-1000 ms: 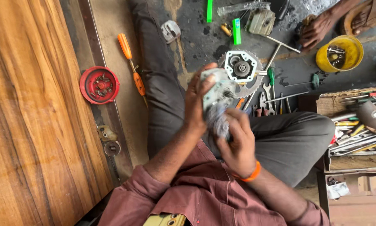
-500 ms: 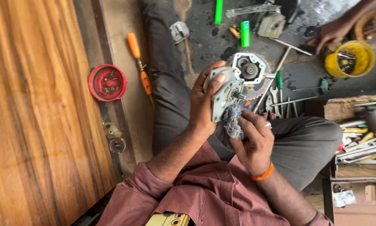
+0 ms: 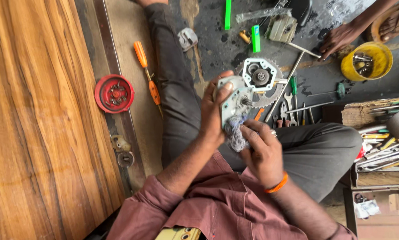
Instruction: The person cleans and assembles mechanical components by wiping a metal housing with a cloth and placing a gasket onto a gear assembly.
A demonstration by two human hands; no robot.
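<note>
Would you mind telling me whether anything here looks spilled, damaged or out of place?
Nothing looks spilled or broken. The left hand holds a metal gear housing while the right hand presses a grey rag to it. Wrenches and an orange screwdriver lie scattered loose on the floor.

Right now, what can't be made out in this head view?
- Lower face of the metal gear housing: covered by the grey rag and left hand.
- Right hand fingertips: buried in the rag.
- Yellow bowl contents: too small.
- Another person's hand: arm cut off by the top edge.
</note>
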